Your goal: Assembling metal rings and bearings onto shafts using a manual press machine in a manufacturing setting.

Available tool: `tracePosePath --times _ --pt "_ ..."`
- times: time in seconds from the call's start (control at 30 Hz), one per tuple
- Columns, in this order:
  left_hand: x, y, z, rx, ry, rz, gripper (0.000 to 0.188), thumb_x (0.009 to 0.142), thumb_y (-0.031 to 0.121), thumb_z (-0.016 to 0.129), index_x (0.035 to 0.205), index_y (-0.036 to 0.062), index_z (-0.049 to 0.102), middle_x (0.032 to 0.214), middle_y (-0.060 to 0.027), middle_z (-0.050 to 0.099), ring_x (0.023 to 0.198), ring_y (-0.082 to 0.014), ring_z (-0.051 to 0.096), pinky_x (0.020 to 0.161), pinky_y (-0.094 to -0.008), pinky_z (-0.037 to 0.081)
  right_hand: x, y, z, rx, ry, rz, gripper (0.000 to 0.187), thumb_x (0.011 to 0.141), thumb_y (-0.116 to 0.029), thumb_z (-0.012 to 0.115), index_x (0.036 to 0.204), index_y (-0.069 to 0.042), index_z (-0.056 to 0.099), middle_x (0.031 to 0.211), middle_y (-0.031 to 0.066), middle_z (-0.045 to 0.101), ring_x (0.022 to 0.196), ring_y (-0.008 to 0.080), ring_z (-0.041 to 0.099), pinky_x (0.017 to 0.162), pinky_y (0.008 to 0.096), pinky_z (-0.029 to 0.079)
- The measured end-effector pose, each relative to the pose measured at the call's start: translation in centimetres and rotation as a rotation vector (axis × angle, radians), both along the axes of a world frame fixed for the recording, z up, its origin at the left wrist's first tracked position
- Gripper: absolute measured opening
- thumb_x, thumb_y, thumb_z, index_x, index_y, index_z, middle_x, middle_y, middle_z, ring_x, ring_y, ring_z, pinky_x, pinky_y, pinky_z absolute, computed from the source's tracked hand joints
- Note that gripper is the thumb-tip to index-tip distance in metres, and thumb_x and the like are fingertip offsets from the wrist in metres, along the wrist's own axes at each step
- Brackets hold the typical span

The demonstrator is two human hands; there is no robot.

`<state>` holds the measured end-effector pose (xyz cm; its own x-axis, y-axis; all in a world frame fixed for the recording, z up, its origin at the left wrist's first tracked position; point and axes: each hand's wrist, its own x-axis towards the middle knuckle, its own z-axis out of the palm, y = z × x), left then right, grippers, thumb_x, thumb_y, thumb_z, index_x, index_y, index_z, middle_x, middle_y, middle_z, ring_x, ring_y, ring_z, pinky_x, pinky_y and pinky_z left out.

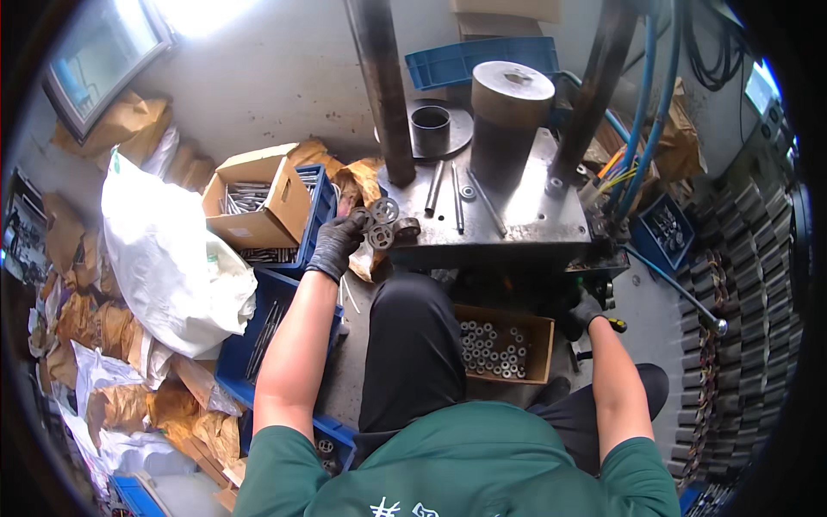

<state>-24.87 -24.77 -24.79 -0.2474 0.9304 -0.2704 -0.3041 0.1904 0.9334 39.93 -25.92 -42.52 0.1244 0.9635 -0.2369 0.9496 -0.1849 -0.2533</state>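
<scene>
Wears a dark green shirt (482, 452) nearest the camera, at 6 o'clock, above black trousers (405, 345) with one knee raised toward the centre. Reaches out with the left hand (336, 246), in a dark grey glove, near 10 o'clock. Closes the fingertips there on the edge of a slotted metal disc (364, 219), at the 8 o'clock corner of a steel press table (538, 224). Has two more slotted discs (384, 209) and a thick dark ring (406, 229) clustered just beside it.

Holds the right hand (587, 308), also gloved, low between 3 and 4 o'clock, near a yellow-and-black handle (617, 325). Cannot tell whether to call those fingers open or gripping, given the shadow under the table edge.

Faces a tall steel cylinder (508, 125) toward 1 o'clock, with loose metal rods (435, 188) lying before it on the table. Has a cardboard box (539, 349) of small metal rings (491, 345) near 5 o'clock, a blue crate (233, 370) with long dark rods at 8, and a bulky white sack (164, 258) at 9
</scene>
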Motion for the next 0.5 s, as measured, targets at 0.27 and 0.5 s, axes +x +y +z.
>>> tracePosePath --times 0.27,0.5 --pt "-0.8 1.4 2.5 -0.05 0.376 0.084 0.032 0.086 0.026 0.081 0.096 -0.0033 0.072 0.079 -0.0068 0.07 0.06 -0.0135 0.056 0.06 -0.0288 0.048 -5.3 -0.8 5.9 -0.233 -0.352 0.291 0.032 0.073 -0.027 0.074 0.101 -0.013 0.078 0.115 0.0216 0.07 0.113 0.0401 0.065 0.099 0.0465 0.052" --pt "1.5 3.3 6.8 0.021 0.763 -0.132 0.033 0.09 0.03 0.077 0.1 -0.0021 0.075 0.079 -0.0085 0.071 0.068 -0.0147 0.063 0.064 -0.0313 0.051 -3.4 -2.9 9.0 0.359 -0.087 0.288 0.025 0.076 -0.023 0.073 0.096 -0.007 0.076 0.108 0.0182 0.07 0.095 0.0393 0.066 0.09 0.0444 0.053"
